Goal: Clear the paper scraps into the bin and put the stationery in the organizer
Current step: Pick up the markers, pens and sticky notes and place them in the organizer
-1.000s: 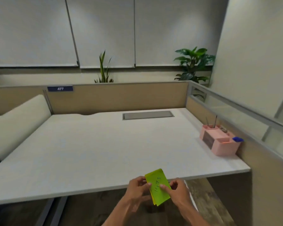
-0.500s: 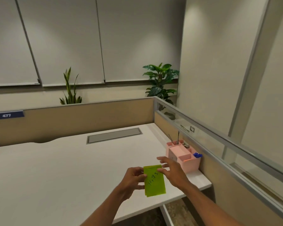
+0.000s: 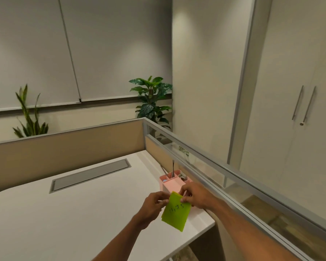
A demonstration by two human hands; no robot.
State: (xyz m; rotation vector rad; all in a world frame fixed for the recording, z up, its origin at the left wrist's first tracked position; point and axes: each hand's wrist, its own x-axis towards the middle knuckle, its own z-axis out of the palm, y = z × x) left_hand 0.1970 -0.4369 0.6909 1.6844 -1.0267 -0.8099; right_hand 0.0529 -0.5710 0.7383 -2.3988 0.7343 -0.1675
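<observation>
Two hands: I see both raised over the near right corner of the white bench (image 3: pixel 68 213)
Left grip: left hand (image 3: pixel 154 206) pinches the left upper edge of the green sticky notes (image 3: pixel 176 211); fingers clenched on the paper
Right grip: right hand (image 3: pixel 197 196) grasps the top right corner of the same notes between thumb and fingers
Notes: a small stack, tilted, dark handwriting on the front sheet; held in the air just in front of the pink organizer (image 3: pixel 174 182)
Organizer: stands by the glass partition (image 3: pixel 224 172); thin dark stems rise from its back compartment; its front is hidden by my hands
Bench: grey cable hatch (image 3: pixel 89 175) farther back
</observation>
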